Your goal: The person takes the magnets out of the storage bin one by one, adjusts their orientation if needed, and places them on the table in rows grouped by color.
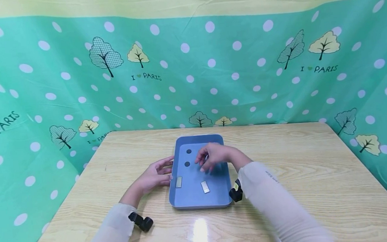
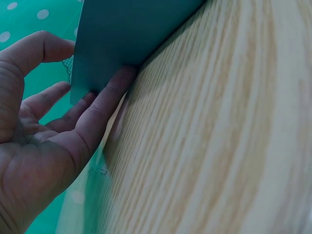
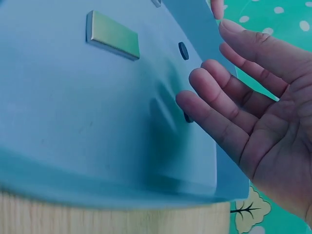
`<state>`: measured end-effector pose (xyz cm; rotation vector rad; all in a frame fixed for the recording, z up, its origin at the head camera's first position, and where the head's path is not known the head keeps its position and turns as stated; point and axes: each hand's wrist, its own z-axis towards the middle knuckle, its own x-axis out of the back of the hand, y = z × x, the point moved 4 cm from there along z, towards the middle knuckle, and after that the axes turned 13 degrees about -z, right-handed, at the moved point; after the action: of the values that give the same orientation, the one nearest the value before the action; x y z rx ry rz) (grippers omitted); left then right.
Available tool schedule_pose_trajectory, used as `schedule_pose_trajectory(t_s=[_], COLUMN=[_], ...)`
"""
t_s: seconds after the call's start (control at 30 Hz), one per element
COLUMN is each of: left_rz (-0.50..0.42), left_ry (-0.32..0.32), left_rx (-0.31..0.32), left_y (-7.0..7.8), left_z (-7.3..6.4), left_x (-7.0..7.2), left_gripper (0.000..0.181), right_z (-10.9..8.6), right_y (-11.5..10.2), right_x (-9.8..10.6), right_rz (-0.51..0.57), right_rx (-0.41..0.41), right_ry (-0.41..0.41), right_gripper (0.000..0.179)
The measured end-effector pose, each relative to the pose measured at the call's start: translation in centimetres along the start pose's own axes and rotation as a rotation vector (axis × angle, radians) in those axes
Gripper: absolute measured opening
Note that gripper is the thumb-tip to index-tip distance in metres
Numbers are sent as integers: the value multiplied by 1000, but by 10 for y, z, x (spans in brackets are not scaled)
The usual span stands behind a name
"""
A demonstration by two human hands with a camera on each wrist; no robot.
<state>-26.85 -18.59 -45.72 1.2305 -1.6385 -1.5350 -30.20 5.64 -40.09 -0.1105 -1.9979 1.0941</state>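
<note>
A blue rectangular tray [image 1: 199, 202] stands on the table. In it lie two small dark discs, one disc [image 1: 189, 151] behind the other disc [image 1: 187, 164]. Nearer the front are two flat silvery rectangular blocks, a left block [image 1: 178, 182] and a right block [image 1: 205, 187]. My left hand [image 1: 157, 173] touches the tray's left wall from outside, its fingers fairly straight in the left wrist view. Above the tray floor hovers my right hand [image 1: 213, 156], fingers loosely bent. In the right wrist view nothing shows between them, and a fingertip partly covers one disc.
The wooden table [image 1: 301, 166] spreads around the tray on all sides. Behind it hangs a green dotted curtain [image 1: 190, 72] printed with trees. Each wrist carries a small black camera, the left camera [image 1: 141, 221] and the right camera [image 1: 236, 191].
</note>
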Motion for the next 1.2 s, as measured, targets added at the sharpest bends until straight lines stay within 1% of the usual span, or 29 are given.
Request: schedule_pose_trajectory(t_s=[0.23,0.33,0.43,0.53,0.63,0.77,0.87,1.03,1.2], left_rz=[1,6,9,13,5,-5,-9,-9,-6], left_ry=[-2,-2,1,-1,1,-4,-16,-25,-22], left_rx=[4,3,5,3,4,2,-2,-3,-4], left_y=[1,3,4,4,3,2,1,0,0], left_z=[0,-1,-1,-2,-2,-1,0,1,1], left_x=[0,-2,-2,-2,-1,-1,-1,0,0], left_gripper=[79,80,80,80,80,80,81,80,80], right_z=[6,7,8,9,10,12,14,18,19], right_y=[5,6,5,3,1,0,1,2,3], right_x=[-3,-4,-7,-12,-16,-22,-26,-28,-27], right_rz=[69,79,65,2,-97,-215,-280,-332,-307], right_rx=[-9,1,14,30,42,20,-5,-30,-55], right_ry=[26,27,5,-36,-81,-126,-133,-110,-74], right_gripper=[32,32,32,29,25,24,26,29,26])
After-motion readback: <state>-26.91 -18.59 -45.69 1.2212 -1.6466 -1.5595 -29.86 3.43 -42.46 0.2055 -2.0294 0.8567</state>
